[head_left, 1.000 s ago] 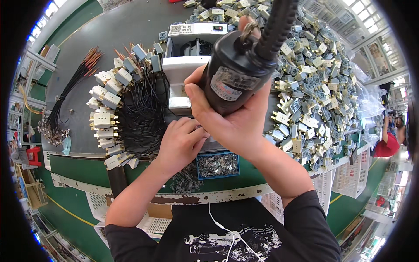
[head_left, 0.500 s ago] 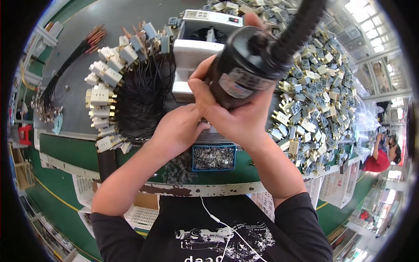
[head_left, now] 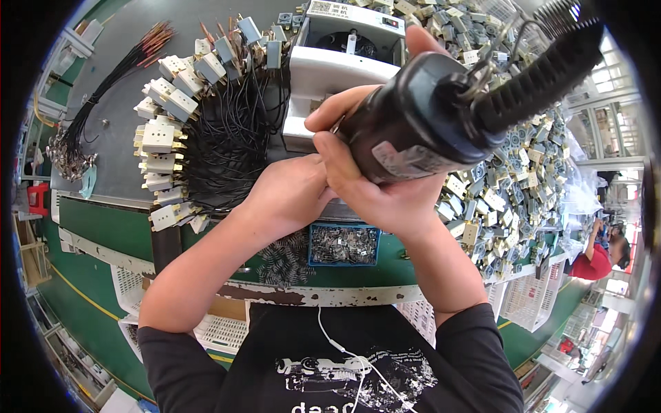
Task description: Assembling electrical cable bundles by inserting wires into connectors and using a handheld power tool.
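Observation:
My right hand (head_left: 385, 196) is wrapped round a black electric screwdriver (head_left: 423, 117). Its thick ribbed cord (head_left: 544, 76) rises toward the upper right, and its tip is hidden beneath my hands. Close against the right hand, my left hand (head_left: 292, 189) has its fingers curled inward; whatever they pinch is out of sight. Just beyond both hands stands a white machine (head_left: 341, 72) with a dark bowl in its top and a red switch. To the left, white-and-grey socket blocks (head_left: 160, 138) with brass pins sit in an arc around a bundle of black wires (head_left: 227, 148).
A blue tray (head_left: 344, 244) of small metal parts lies by the near edge, beside loose springs (head_left: 284, 261). Socket blocks form a large heap (head_left: 509, 179) on the right. Copper-ended wires (head_left: 113, 82) lie far left. A person in red (head_left: 593, 258) is off to the right.
The screwdriver's top has tilted to the right and its cord has swung the same way. The white machine and tray appear slightly shifted right in view. Both hands stay together.

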The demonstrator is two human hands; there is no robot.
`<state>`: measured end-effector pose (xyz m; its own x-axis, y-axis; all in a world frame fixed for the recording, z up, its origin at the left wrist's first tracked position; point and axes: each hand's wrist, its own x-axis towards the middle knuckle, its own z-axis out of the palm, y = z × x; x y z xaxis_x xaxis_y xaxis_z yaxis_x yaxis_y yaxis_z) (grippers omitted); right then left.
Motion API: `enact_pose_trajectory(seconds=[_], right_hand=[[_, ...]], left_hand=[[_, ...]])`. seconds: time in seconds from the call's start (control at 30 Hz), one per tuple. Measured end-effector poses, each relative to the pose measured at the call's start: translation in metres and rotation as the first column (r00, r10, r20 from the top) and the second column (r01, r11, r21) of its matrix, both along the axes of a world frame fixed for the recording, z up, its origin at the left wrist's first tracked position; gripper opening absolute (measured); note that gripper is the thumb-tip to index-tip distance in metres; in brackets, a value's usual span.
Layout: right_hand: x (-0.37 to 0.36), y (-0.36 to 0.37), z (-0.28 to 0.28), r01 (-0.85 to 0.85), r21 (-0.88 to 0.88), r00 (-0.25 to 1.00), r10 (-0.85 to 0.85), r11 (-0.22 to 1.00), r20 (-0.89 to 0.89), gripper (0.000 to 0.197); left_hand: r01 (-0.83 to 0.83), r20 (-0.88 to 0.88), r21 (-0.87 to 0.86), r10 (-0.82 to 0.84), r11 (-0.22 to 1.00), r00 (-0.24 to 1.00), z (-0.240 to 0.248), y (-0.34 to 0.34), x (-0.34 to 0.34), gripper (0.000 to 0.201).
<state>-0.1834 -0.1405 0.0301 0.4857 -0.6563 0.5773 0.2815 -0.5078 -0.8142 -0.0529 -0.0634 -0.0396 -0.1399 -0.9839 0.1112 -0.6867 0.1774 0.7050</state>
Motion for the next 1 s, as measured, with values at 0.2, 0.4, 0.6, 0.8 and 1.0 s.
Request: enact_pose_trajectory(seconds=[0.2, 0.4, 0.6, 0.8, 1.0], right_hand=[[-0.018, 0.002, 0.026, 0.209, -0.317, 0.942, -0.278, 0.925, -0.189, 0.085], [-0.070, -0.034, 0.052, 0.349, -0.216, 0.901, -0.390, 0.912, -0.191, 0.094], [-0.133, -0.030, 0.011, 0.524, -0.578, 0.761, -0.649, 0.626, -0.013, 0.078], [-0.156, 0.011, -0.031, 0.049, -0.552, 0.288, -0.541, 0.832, -0.790, 0.041], [-0.165, 0.016, -0.036, 0.181, -0.349, 0.480, -0.392, 0.920, -0.784, 0.025]], left_hand=[[-0.027, 0.214, -0.110, 0.050, 0.994, 0.976, -0.013, 0.012, 0.002, 0.027], [0.161, 0.300, -0.252, -0.082, 0.954, 0.951, 0.013, 0.000, -0.010, 0.036], [0.132, 0.164, -0.264, -0.090, 0.956, 0.982, 0.008, 0.018, 0.001, 0.028], [0.036, 0.093, -0.262, -0.012, 0.964, 0.996, 0.031, 0.015, 0.006, 0.023], [-0.320, 0.387, -0.558, 0.581, 0.766, 0.716, 0.071, 0.062, 0.093, 0.031]])
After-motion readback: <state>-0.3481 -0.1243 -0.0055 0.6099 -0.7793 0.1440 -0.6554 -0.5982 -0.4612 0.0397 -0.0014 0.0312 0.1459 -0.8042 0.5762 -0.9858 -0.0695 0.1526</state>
